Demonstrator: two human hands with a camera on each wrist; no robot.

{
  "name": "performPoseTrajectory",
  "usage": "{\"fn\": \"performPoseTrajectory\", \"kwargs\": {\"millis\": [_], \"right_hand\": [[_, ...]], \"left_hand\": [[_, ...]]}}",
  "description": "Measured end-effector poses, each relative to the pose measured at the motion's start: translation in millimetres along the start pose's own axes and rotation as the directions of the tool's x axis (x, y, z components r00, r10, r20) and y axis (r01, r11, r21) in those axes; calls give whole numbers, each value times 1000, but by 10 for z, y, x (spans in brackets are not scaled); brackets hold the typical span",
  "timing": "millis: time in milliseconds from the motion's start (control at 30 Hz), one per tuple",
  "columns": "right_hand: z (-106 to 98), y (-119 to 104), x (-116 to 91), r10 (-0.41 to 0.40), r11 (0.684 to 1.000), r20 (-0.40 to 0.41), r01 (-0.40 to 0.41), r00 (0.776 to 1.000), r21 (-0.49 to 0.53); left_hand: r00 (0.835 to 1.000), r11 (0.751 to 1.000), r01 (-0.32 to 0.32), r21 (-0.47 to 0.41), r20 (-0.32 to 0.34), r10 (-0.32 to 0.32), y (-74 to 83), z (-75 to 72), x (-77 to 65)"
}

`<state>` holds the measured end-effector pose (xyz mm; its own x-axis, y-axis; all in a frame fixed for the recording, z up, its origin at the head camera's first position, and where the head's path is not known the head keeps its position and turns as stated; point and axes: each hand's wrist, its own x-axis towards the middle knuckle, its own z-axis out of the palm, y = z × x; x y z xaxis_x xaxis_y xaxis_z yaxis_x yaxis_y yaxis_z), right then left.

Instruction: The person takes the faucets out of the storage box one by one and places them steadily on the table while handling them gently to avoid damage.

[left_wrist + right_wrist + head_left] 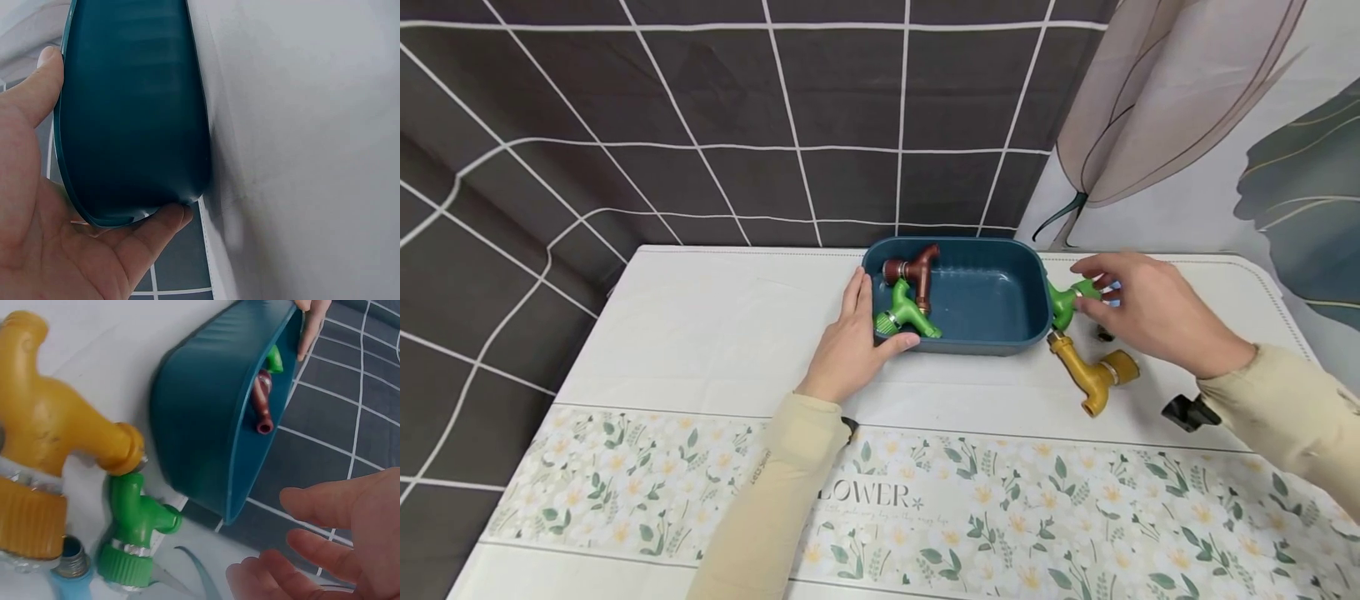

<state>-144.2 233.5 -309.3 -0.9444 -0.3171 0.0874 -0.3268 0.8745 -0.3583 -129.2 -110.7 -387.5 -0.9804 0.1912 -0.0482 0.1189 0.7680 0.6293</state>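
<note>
A dark blue plastic basin (981, 304) stands against the back of the table. My left hand (850, 346) holds its left end, thumb over the front rim and fingers along the outer wall. Inside lie a brown tap (919, 273) and a green tap (904, 312). Right of the basin, my right hand (1157, 308) hovers with loosely bent fingers above a second green tap (1063, 307). The right wrist view shows a gap between that hand and the tap. Close by are a yellow tap (1090, 379) and a light blue tap (70, 575) with a threaded metal end, mostly hidden from the head camera.
A white cloth with a floral band (925, 517) covers the table. Behind it hangs a dark curtain with white grid lines (842, 108), and a leaf-patterned curtain (1195, 125) at the right. A small black device (1190, 412) is beside the right sleeve.
</note>
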Motion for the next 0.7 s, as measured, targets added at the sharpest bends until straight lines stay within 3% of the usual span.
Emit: {"fn": "performPoseTrajectory", "kwargs": {"millis": [700], "right_hand": [[43,-325,235,-102,992,30,100,994,71]], "left_hand": [[1000,1000,-11,6,-9,11,0,-2,-2]]}}
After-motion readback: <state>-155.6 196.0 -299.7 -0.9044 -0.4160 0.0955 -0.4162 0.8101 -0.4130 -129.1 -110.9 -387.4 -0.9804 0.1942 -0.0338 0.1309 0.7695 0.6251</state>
